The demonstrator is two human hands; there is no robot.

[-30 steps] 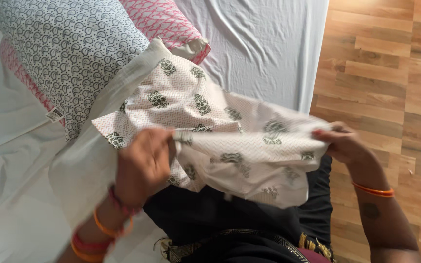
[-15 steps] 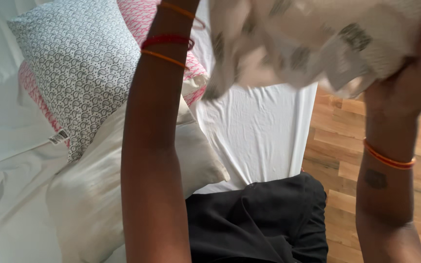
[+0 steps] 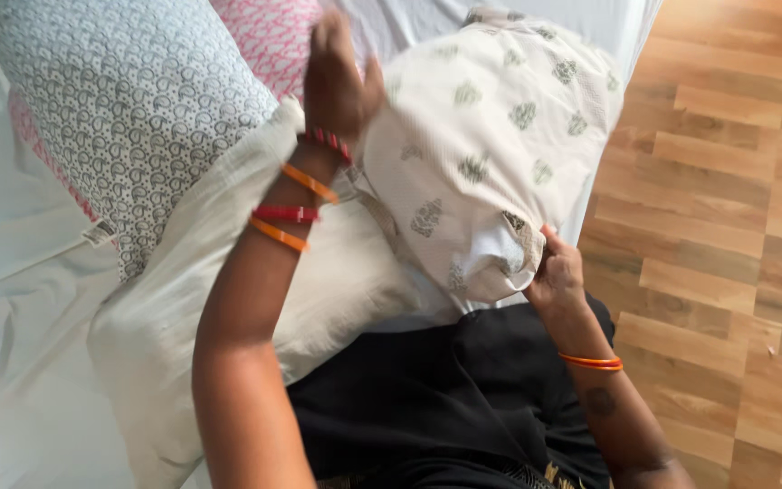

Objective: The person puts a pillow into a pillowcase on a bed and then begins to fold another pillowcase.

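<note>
We hold a cream printed pillowcase (image 3: 486,145), patterned with small dark green motifs, up over the edge of the bed, where it billows out rounded like a filled sack. It hangs between our two hands, above the white bedsheet (image 3: 409,23) and partly over the wooden floor's edge. Our left hand (image 3: 337,81) is raised high and pinches the upper left side of the cloth; the hand is blurred, so we cannot tell exactly how the fingers close, but the fabric gathers against it. Our right hand (image 3: 558,272) sits lower and grips the bottom hem of the pillowcase, fingers curled into the bunched edge, where a white lining or inner layer shows at the opening. Our left wrist carries orange and red bangles (image 3: 296,204), and our right wrist carries an orange bangle (image 3: 590,362). Just beneath our left forearm lies a plain cream pillow (image 3: 192,335) with no cover on it, resting on the bed and touching our dark clothing (image 3: 427,398) at its lower edge. Beside that pillow, toward the upper left, lies a pillow in a white cover with a dense black paisley print (image 3: 128,100), and behind it a pink patterned pillow (image 3: 269,36) shows, partly hidden by our left hand. To the right of the bed runs a wooden plank floor (image 3: 726,181) in warm brown tones.
</note>
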